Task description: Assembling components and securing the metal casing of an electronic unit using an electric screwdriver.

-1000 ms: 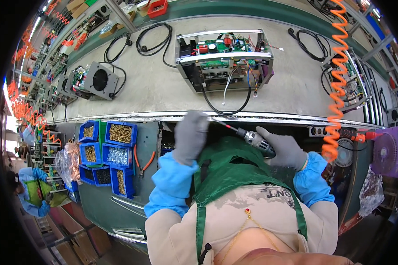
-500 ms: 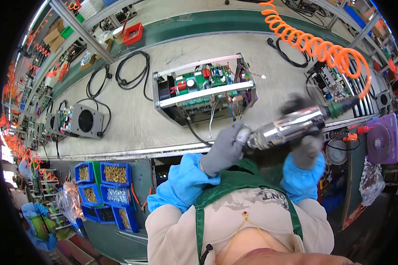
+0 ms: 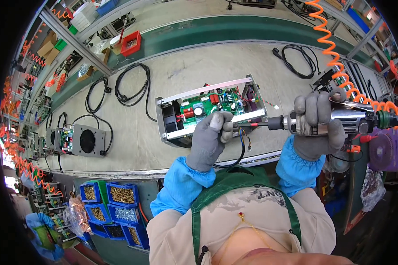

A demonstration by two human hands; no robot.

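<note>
My right hand (image 3: 317, 121), in a grey glove, is wrapped round a silver air screwdriver (image 3: 356, 120) held level. Its black nose and thin bit (image 3: 257, 124) point left at the front rail of an open metal chassis (image 3: 251, 116). My left hand (image 3: 206, 140), gloved too, is closed at that same rail, just left of the bit; what its fingers pinch is hidden. Inside the chassis lies a green circuit board (image 3: 203, 111) with red and white parts. Coloured wires (image 3: 242, 138) hang from the chassis front below the bit.
An orange coiled air hose (image 3: 336, 57) runs from above to the driver. Black cables (image 3: 135, 84) lie on the bench (image 3: 128, 145). A unit with a round fan (image 3: 87, 140) stands at left. Blue bins (image 3: 123, 194) hold screws; a red tray (image 3: 131, 43) sits behind.
The screwdriver has swung up and right, its bit now at the chassis rail. My left hand has left the driver's nose and moved to the rail. The chassis appears slightly lower and turned.
</note>
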